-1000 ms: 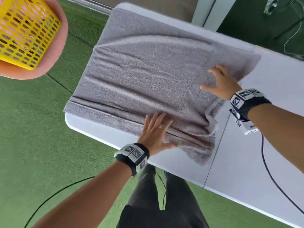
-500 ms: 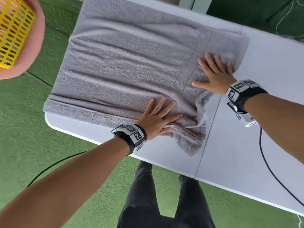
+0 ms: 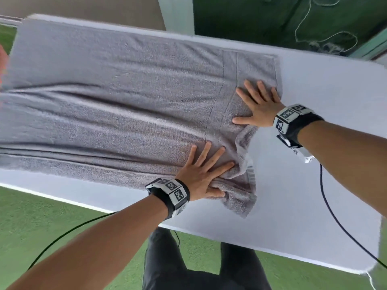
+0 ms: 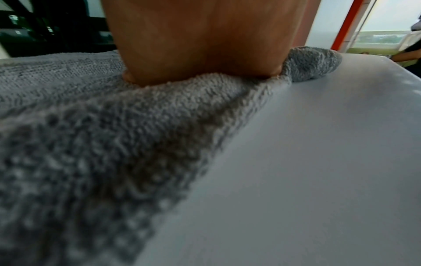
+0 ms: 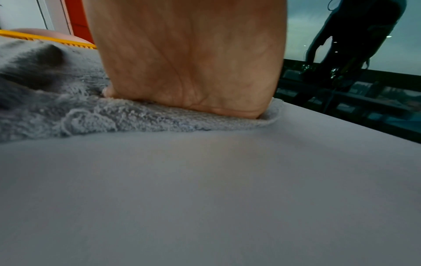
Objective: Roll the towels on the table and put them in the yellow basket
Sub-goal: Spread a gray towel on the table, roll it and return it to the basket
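A large grey towel (image 3: 117, 105) lies spread flat over the left and middle of the white table (image 3: 326, 185). Its right end is rumpled near the front corner. My left hand (image 3: 204, 170) lies flat with fingers spread on the towel's near right part. My right hand (image 3: 258, 101) presses flat with straight fingers on the far right corner. In the left wrist view the palm (image 4: 205, 45) bears down on the grey towel (image 4: 91, 135). In the right wrist view the palm (image 5: 193, 63) sits on the towel's edge (image 5: 136, 118), and a strip of the yellow basket (image 5: 45, 40) shows far behind.
Green turf floor (image 3: 41, 227) lies in front of the table's near edge. Black cables (image 3: 335, 216) run from my wrist cameras across the table and down to the floor. My dark trousers (image 3: 199, 264) show below. Bare table surface stretches right of the towel.
The view has swung right, so the yellow basket has left the head view. Both hands have gone from reaching to lying flat on the towel's right end, the right one farther toward the corner.
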